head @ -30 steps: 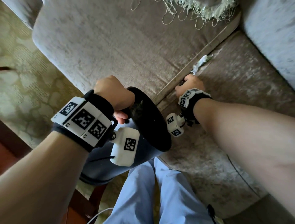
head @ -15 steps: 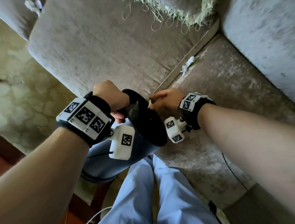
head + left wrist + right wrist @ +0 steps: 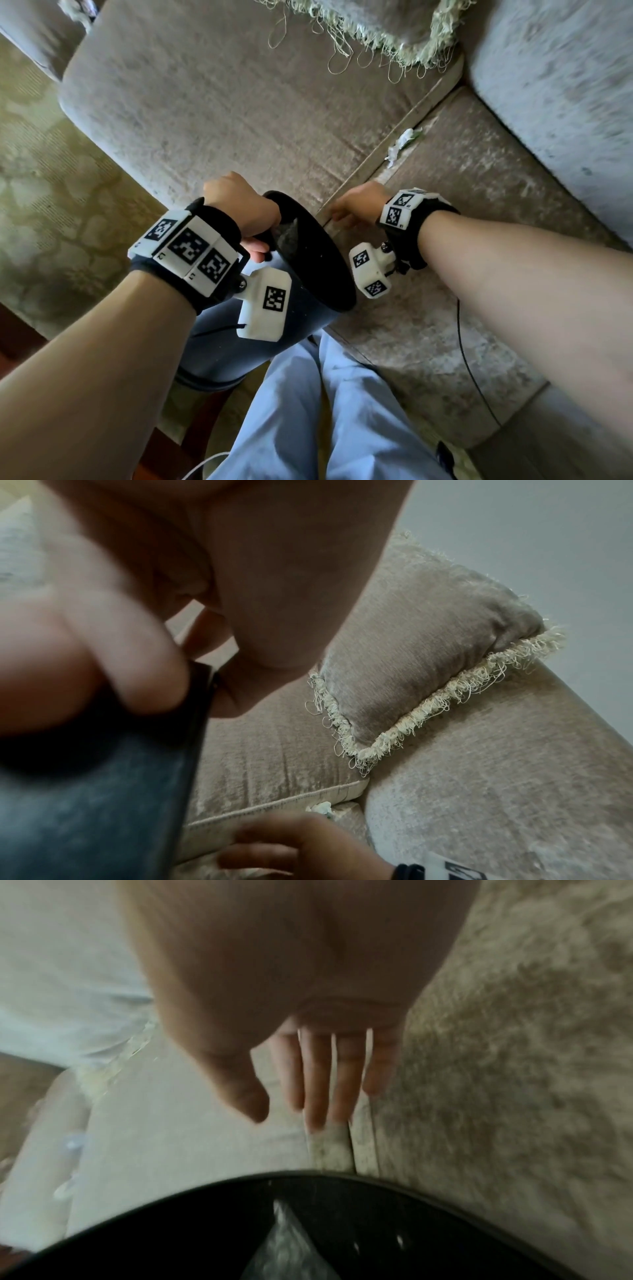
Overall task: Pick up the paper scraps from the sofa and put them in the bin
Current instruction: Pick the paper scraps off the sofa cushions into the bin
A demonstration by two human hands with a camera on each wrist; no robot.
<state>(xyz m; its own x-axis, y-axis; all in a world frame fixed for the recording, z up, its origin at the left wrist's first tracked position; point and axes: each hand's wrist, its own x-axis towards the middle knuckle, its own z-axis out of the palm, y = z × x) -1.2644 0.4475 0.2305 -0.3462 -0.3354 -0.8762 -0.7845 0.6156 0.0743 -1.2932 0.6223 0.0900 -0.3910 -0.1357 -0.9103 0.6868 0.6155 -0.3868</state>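
A white paper scrap lies in the seam between two beige sofa cushions, also visible as the scrap in the left wrist view. My left hand grips the rim of the dark bin, which is tilted with its mouth against the sofa's front edge. My right hand hovers at the seam just beside the bin mouth, below the scrap. Its fingers are straight and spread, holding nothing. A pale blurred shape shows inside the bin rim.
A fringed cushion rests at the back of the sofa seat. A patterned rug covers the floor to the left. My light trouser legs stand at the sofa's front, and a thin black cable runs over the right cushion.
My right hand came from the seam to the bin mouth pinching a small scrap, and now its fingers are spread with nothing in them. The left hand keeps its grip on the bin.
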